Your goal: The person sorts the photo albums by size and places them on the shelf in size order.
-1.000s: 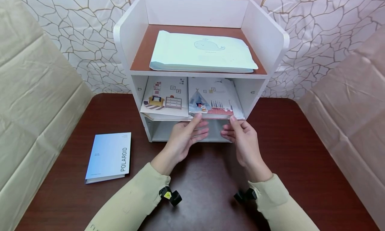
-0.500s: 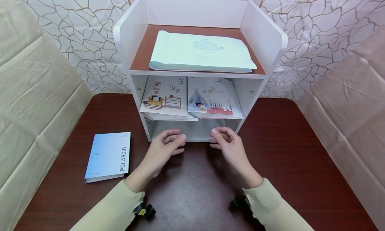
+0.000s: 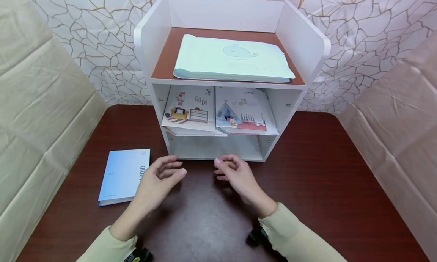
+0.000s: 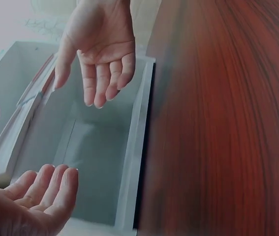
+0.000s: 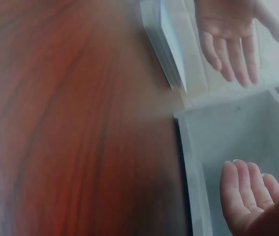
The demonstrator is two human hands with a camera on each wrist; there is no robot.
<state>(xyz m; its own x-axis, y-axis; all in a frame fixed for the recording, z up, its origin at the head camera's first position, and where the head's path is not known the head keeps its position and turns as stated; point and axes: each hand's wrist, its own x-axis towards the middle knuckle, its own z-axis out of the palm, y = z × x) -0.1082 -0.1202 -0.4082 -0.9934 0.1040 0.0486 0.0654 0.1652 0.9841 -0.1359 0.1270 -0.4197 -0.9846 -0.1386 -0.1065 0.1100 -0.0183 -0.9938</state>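
My left hand (image 3: 155,184) hovers beside a blue book marked POLAROID (image 3: 119,174), covering part of its right edge in the head view. Its fingers are loosely bent and hold nothing. In front of the shelf's bottom compartment is my right hand (image 3: 235,174), also holding nothing, fingers relaxed. On the middle shelf lie two illustrated books side by side: one with a yellow armchair and drawers (image 3: 189,110), one with a blue tent (image 3: 242,112). More books or sheets show beneath them. The right wrist view shows the blue book's page edges (image 5: 164,44).
A white shelf unit (image 3: 315,46) stands at the back of the dark red-brown table (image 3: 327,178). Its brown top board bears a pale package with a whale drawing (image 3: 232,61). Beige padded panels (image 3: 44,102) flank the table on both sides.
Both hands have drawn away from the middle shelf's front edge and shifted left, the left hand now reaching the blue book's side. The books on the shelf stay put.
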